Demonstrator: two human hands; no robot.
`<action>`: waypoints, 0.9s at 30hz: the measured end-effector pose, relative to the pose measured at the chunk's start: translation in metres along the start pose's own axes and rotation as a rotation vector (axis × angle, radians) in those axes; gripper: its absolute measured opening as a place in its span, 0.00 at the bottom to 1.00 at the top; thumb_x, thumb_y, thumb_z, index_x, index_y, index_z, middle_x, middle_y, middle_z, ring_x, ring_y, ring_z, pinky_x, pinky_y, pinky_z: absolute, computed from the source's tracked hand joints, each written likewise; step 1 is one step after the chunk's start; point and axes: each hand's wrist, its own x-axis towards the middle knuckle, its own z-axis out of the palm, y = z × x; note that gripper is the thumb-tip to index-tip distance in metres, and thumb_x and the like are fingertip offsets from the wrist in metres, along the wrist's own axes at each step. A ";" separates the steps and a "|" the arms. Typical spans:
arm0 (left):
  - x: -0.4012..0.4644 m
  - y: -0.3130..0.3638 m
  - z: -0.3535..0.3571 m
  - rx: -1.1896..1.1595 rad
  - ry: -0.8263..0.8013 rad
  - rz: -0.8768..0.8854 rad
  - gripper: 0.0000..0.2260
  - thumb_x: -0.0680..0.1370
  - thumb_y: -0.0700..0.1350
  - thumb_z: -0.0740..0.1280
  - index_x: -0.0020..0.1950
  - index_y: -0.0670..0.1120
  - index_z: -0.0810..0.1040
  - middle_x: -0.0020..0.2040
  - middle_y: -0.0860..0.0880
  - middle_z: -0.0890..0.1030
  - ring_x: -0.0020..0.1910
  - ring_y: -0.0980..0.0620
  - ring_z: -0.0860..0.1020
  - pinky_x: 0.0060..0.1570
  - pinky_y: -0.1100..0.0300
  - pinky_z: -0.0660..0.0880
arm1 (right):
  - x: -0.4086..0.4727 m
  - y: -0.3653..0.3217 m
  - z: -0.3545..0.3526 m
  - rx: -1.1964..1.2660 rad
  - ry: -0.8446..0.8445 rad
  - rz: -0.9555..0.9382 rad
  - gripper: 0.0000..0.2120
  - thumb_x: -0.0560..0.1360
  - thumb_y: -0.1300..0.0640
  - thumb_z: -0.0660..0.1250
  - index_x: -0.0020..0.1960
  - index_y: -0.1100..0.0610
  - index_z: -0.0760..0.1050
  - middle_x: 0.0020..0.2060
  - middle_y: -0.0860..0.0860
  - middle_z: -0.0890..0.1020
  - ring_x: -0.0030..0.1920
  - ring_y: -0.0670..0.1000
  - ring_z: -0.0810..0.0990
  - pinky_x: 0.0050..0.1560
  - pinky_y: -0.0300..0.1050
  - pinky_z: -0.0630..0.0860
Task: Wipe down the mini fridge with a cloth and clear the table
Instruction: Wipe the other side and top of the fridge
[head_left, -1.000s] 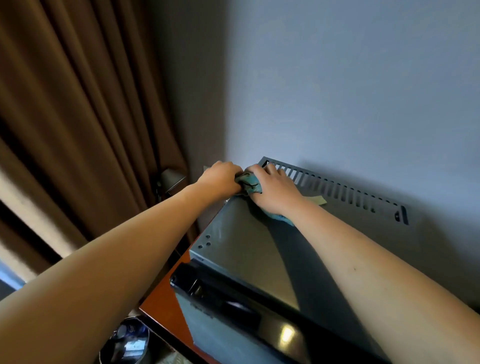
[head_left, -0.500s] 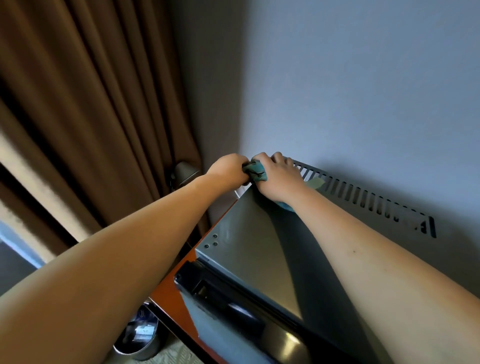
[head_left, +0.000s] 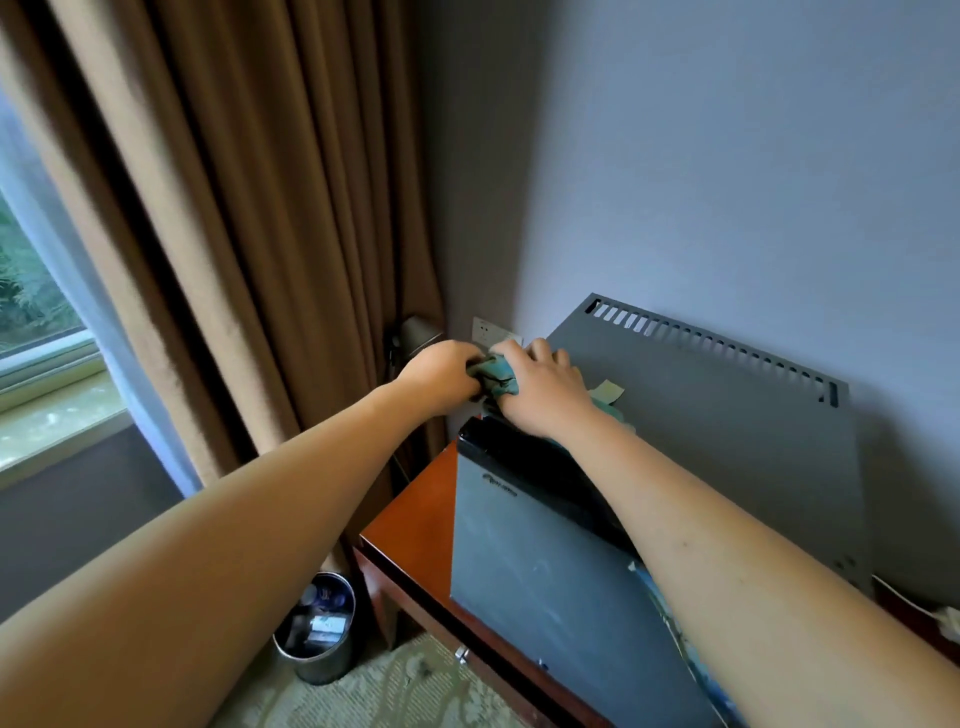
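Cloth (head_left: 500, 375), teal and bunched, sits at the front left corner of the mini fridge (head_left: 691, 415) top, caught between the two hands. The left hand (head_left: 441, 375) has its fingers curled into one end of it; the right hand (head_left: 543, 388) presses down over the rest, fingers bent round the bundle, with a pale corner of the fabric poking out beyond the wrist onto the grey lid.

Half a second earlier both hands worked the cloth at the back left corner of the lid, right by the vent slots; now they are at the near corner, above the black band of the door, and the slotted rear strip lies bare behind them. The view has also swung, so the fridge front and the window (head_left: 36, 291) show. I judge the left edge of the top has just had a pass from back to front, leaving most of the lid, the door and the sides yet to wipe, and the bench (head_left: 415, 525) not yet begun.

Counted: one cloth, one mini fridge, one orange-brown bench carrying it, two hands. Outward from there, one brown curtain (head_left: 249, 208) hangs at the left, one wall socket (head_left: 483, 328) shows just behind the hands, one small lamp head (head_left: 415, 332) beside it, and one metal waste bin (head_left: 317, 631) with litter inside stands on the patterned carpet below the bench corner.
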 end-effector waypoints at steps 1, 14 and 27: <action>-0.011 -0.001 -0.003 0.008 -0.003 0.001 0.10 0.75 0.39 0.68 0.56 0.41 0.82 0.51 0.43 0.84 0.52 0.43 0.80 0.48 0.53 0.76 | -0.010 -0.007 0.001 0.009 -0.004 0.001 0.25 0.75 0.50 0.63 0.70 0.39 0.61 0.64 0.54 0.67 0.61 0.64 0.68 0.60 0.59 0.69; -0.137 0.012 -0.001 -0.109 0.025 0.061 0.13 0.75 0.47 0.71 0.59 0.46 0.81 0.52 0.48 0.84 0.51 0.47 0.81 0.53 0.49 0.79 | -0.137 -0.039 -0.010 -0.007 0.009 -0.082 0.29 0.76 0.51 0.66 0.73 0.38 0.61 0.64 0.50 0.69 0.62 0.60 0.68 0.62 0.56 0.70; -0.215 0.030 0.131 -0.446 -0.075 -0.157 0.25 0.72 0.54 0.78 0.64 0.53 0.71 0.51 0.53 0.81 0.46 0.54 0.80 0.45 0.56 0.81 | -0.217 -0.003 0.021 -0.611 -0.137 -0.417 0.34 0.75 0.54 0.69 0.77 0.40 0.62 0.71 0.52 0.68 0.67 0.57 0.67 0.67 0.55 0.66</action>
